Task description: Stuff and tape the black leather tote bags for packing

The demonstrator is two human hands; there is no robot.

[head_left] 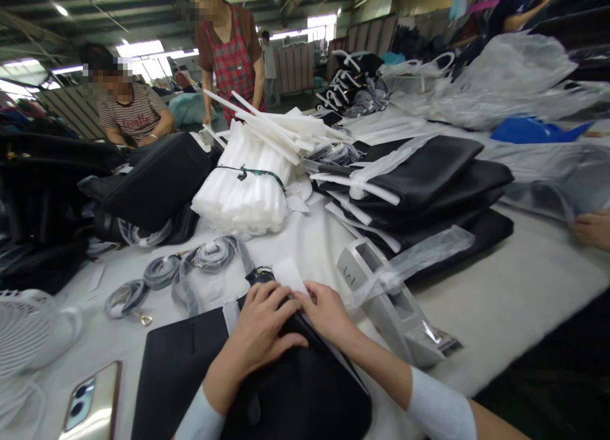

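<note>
A black bag [305, 389] lies on the white table at the front, its top pointing away from me. My left hand [267, 329] rests on its upper part, fingers bent over the strap end and thumb apart. Close beside it, my right hand [326, 310] pinches a white foam strip [290, 273] at the bag's top edge. A black flat piece [176, 364] lies under and left of the bag. To the right of my right hand stands a grey tape dispenser [386, 300] with a clear strip hanging over it.
Wrapped straps [162, 272], a phone [93, 402] and a white fan [28, 332] are on the left. Behind lie bundled white foam tubes [243, 199] and stacked black bags [429, 186]. Two people stand or sit across the table; another hand [593, 230] shows at right.
</note>
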